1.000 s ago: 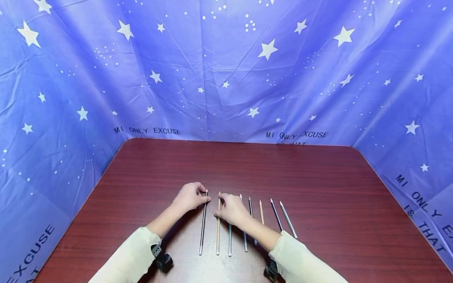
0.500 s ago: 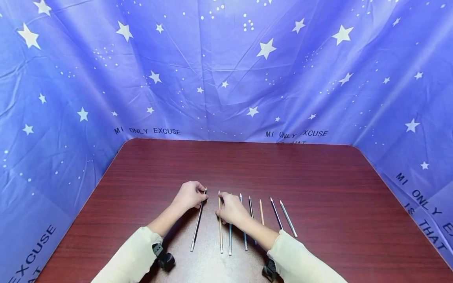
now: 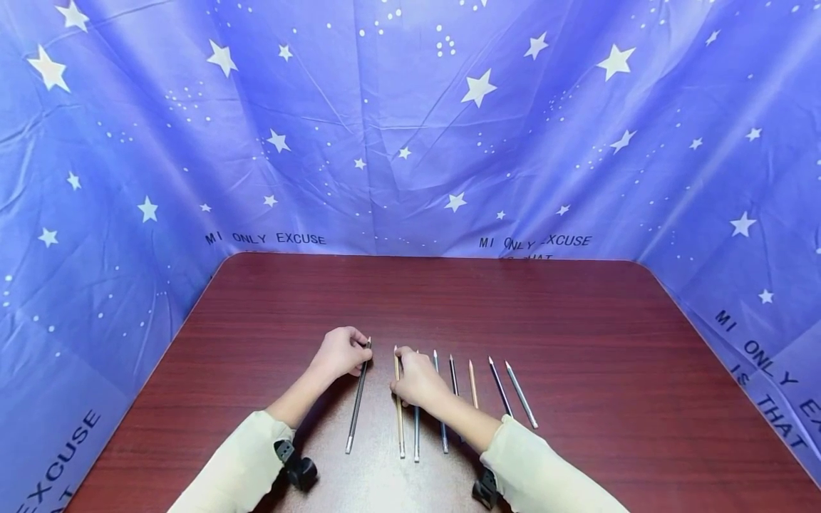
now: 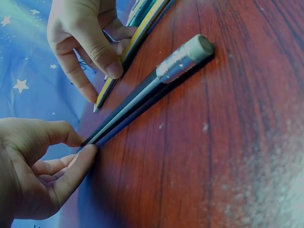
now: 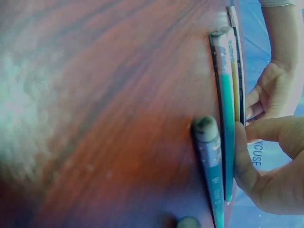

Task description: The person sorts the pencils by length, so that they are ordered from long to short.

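A: Black pencil (image 3: 357,410): position, axis?
B: Left of yellow pencil (image 3: 400,425), apart; eraser (image 3: 348,449) slants away from it. Left hand (image 3: 338,354), nearer: fingers pinch tip end. Right hand (image 3: 420,377): fingers hold yellow pencil.

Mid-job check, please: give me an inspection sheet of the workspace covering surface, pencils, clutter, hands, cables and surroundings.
Surface: dark red wood-grain table, with glare toward the wearer's side.
Job's things: black pencil leftmost, yellow pencil next, then six more pencils to the right; some partly hidden by the right arm.
Clutter: nothing seen.
Left hand: pinches the black pencil near its pointed end.
Right hand: pinches the yellow pencil near its pointed end.
Cables: nothing seen.
Surroundings: blue cloth with white stars and printed lettering, behind the table and along both sides.
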A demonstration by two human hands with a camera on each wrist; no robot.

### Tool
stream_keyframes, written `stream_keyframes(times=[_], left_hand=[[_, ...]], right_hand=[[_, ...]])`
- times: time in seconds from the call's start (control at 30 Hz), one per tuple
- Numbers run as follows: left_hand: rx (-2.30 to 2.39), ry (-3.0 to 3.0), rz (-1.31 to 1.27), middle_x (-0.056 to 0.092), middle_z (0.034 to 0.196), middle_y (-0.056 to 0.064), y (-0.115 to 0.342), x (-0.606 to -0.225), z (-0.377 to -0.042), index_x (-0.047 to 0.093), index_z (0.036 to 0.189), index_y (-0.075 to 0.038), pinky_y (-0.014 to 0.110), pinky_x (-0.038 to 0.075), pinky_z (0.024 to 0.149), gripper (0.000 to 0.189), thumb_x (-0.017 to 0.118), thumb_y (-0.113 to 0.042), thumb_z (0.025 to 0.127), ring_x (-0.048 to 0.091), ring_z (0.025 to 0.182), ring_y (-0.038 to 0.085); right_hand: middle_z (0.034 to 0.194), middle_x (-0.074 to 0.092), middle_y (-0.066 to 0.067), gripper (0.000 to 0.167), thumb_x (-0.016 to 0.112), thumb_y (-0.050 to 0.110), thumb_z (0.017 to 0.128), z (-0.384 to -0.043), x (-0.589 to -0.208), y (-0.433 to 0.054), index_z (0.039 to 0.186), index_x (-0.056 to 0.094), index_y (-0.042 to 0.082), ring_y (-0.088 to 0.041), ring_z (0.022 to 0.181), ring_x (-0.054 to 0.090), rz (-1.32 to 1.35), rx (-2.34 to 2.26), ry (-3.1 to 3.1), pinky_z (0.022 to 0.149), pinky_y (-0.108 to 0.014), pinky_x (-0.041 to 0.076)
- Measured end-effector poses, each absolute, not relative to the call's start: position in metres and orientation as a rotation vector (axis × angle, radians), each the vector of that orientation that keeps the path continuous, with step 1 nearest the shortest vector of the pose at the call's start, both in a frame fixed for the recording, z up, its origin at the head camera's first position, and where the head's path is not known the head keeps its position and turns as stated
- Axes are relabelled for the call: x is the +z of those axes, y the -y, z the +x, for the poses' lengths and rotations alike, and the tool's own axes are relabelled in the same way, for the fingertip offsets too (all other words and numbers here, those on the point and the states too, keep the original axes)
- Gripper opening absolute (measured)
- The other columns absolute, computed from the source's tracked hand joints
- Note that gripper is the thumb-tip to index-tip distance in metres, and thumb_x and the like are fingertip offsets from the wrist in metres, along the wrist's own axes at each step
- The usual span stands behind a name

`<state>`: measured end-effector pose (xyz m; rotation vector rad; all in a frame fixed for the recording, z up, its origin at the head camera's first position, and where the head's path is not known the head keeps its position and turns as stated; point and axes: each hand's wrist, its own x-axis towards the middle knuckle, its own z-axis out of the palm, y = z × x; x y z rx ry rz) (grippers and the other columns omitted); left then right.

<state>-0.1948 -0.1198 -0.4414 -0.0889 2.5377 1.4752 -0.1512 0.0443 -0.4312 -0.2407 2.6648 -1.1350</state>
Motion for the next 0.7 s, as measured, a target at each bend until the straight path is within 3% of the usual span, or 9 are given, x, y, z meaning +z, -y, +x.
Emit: stream_keyframes(times=[0.13, 0.4, 0.7], left_hand=[[1.505, -2.505, -0.101, 0.059, 0.075, 0.008, 0.121, -0.44, -0.194, 0.06, 0.094, 0.006, 0.029, 0.058, 0.05, 0.02, 0.063, 0.0, 0.075, 0.058, 0.052, 0.014], [1.639, -2.371, -0.128, 0.064, 0.08, 0.011, 0.124, -0.438, -0.195, 0.059, 0.098, 0.006, 0.034, 0.059, 0.051, 0.021, 0.06, 0.001, 0.077, 0.058, 0.054, 0.014], [1.728, -2.247, -0.15, 0.066, 0.08, 0.012, 0.124, -0.44, -0.198, 0.058, 0.102, 0.006, 0.033, 0.059, 0.052, 0.023, 0.057, -0.001, 0.079, 0.064, 0.056, 0.016]], right_hand=[[0.085, 0.063, -0.02, 0.059, 0.066, -0.003, 0.074, -0.152, -0.431, -0.045, 0.129, 0.044, -0.006, -0.012, 0.041, 0.058, -0.236, -1.146, -2.643, 0.039, -0.022, 0.05], [0.06, 0.054, -0.002, 0.055, 0.062, -0.005, 0.072, -0.153, -0.43, -0.049, 0.125, 0.048, -0.005, -0.012, 0.04, 0.054, -0.262, -1.327, -2.535, 0.04, -0.025, 0.052], [0.066, 0.055, -0.003, 0.057, 0.06, -0.006, 0.073, -0.156, -0.425, -0.056, 0.129, 0.045, -0.005, -0.01, 0.047, 0.053, -0.195, -1.573, -2.259, 0.049, -0.035, 0.058]])
